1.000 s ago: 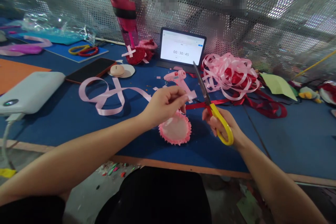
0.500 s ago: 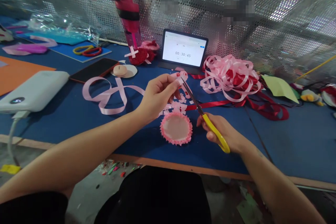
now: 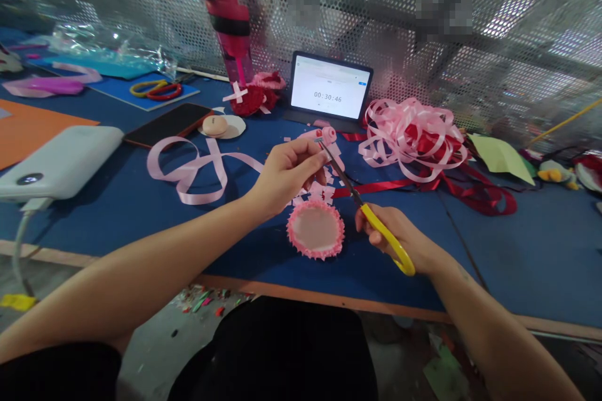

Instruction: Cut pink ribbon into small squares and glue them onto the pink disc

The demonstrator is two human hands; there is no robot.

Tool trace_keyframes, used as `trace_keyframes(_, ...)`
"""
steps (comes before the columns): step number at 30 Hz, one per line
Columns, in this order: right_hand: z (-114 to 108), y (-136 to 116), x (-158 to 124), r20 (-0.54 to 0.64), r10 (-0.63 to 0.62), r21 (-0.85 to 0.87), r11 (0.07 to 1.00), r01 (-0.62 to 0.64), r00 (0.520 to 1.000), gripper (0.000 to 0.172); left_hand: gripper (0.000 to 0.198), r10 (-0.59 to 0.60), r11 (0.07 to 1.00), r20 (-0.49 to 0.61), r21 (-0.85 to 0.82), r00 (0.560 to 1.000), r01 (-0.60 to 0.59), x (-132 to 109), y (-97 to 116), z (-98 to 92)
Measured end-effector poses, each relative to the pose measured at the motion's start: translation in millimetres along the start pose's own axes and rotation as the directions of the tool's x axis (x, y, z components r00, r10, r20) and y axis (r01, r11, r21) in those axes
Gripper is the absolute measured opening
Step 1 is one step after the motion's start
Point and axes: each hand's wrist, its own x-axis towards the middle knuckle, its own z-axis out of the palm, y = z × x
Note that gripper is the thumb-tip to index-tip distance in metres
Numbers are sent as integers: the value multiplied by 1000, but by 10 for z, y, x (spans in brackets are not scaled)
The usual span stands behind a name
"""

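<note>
Scissors (image 3: 369, 209), raised and apart from the left hand (image 3: 288, 172) one second earlier, now have their blade tips at its fingertips. Pink ribbon (image 3: 201, 198) lies in loops left of the pink-rimmed disc (image 3: 315, 229) and runs to the left hand, beyond the disc. Left thumb and forefinger are pinched on the ribbon; the pinched part is largely hidden. Right hand (image 3: 408, 239), right of the disc, is clenched around the scissors. Blue tabletop (image 3: 404, 291) supports the disc; a perforated metal panel (image 3: 385, 25) stands well beyond it. Scraps lie on the floor (image 3: 150, 351), on the wearer's side of the disc. Cut pieces (image 3: 322, 192) lie just beyond the disc. Farther beyond it, the left hand partly blocks the pink glue gun (image 3: 330, 136); a tablet (image 3: 329, 83) stands behind. Tangled ribbon heap (image 3: 409, 138): beyond and right of the disc.
</note>
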Motion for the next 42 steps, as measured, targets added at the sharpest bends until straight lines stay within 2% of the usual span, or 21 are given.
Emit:
trace_keyframes(8,33,-19,3,-12,62,74,995,-61,998,40,14,-6,1000,3,-1,1000,6,8,-5,3)
trace_keyframes(16,54,32,22,-39,120,64,991,-117,992,38,14,7,1000,12,6,1000,-7,10,-22,-13)
trace_keyframes(20,54,31,28,-41,117,61,992,-114,992,44,14,0,1000,7,23,1000,0,7,-15,-1)
trace_keyframes(27,45,146,-17,-101,-5,87,996,13,995,57,10,80,996,-39,45,996,-79,33,-36,8)
trace_keyframes(32,7,122,-38,-64,-18,-21,1000,16,998,60,6,80,993,22,87,997,-82,16,-20,32)
trace_keyframes(37,-27,41,-27,-15,-28,-126,992,26,999,62,15,21,995,-39,95,999,-17,13,-28,21)
trace_keyframes(42,-31,23,-18,11,2,-171,985,0,1000,70,15,80,987,-73,146,994,-69,23,-41,-9)
